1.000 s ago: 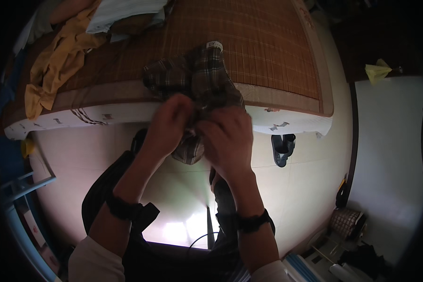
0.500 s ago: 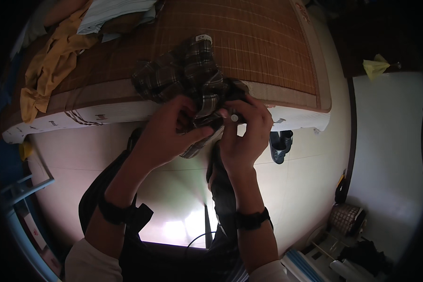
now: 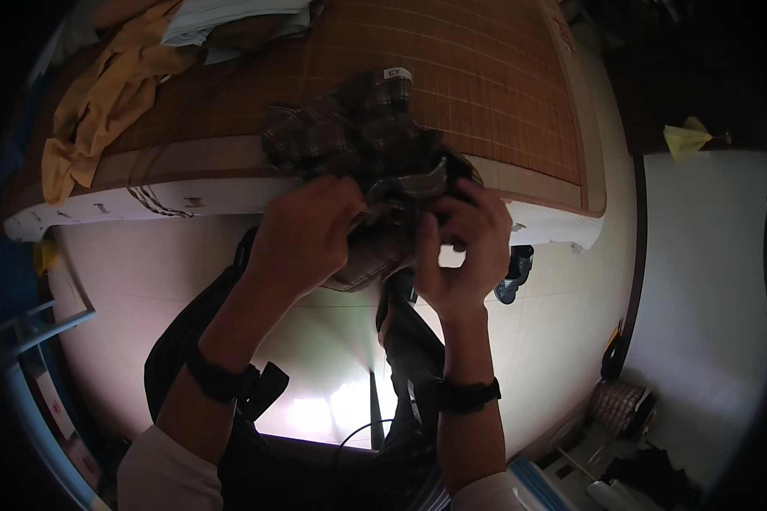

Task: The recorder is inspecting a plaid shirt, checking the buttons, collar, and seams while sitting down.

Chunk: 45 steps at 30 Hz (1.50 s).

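A dark brown plaid garment with a white label lies bunched over the front edge of the mat-covered bed, its lower part hanging off. My left hand is closed on the garment's lower left portion, thumb and fingers pinched together. On the other side, my right hand has its fingers curled onto the garment's right edge, the thumb a little below them. Fold shadows and slight blur partly hide the right fingertips. Each wrist wears a black band.
The woven brown mat covers the bed. A mustard-yellow garment and pale folded cloth lie at far left. Black slippers stand on the floor by the bed. A blue frame is at left, a checked bag at lower right.
Both hands have shifted right in the picture along with the garment and bed. The right hand's fingers have opened slightly from the pinch, and the round button-like piece seen there is no longer visible.
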Each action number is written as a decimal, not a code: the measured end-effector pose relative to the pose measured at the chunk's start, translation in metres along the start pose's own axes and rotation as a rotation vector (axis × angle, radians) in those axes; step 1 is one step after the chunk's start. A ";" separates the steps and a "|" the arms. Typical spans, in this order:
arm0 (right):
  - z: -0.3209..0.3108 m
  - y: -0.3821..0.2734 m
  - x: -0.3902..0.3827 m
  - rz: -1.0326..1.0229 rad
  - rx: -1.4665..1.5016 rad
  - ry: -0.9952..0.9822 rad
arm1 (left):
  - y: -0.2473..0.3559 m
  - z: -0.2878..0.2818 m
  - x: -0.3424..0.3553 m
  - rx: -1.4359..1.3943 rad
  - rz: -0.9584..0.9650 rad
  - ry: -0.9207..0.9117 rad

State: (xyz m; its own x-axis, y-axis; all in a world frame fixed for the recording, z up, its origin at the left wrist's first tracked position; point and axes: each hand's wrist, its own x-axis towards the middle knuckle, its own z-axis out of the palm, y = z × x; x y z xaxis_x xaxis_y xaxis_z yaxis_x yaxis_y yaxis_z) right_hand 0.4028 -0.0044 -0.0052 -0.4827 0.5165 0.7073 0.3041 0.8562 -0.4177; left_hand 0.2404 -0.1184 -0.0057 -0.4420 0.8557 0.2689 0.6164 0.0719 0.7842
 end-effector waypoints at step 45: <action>0.027 -0.018 -0.007 0.104 -0.028 -0.396 | -0.005 -0.001 0.010 -0.138 -0.343 -0.110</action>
State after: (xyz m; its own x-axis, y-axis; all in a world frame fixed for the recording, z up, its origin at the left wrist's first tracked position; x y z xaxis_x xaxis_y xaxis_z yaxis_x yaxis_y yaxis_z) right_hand 0.3787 -0.0229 -0.0175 -0.7253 0.5702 0.3858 0.3874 0.8013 -0.4559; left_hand 0.2318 -0.1110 -0.0065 -0.5304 0.8442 -0.0783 0.3479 0.3009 0.8879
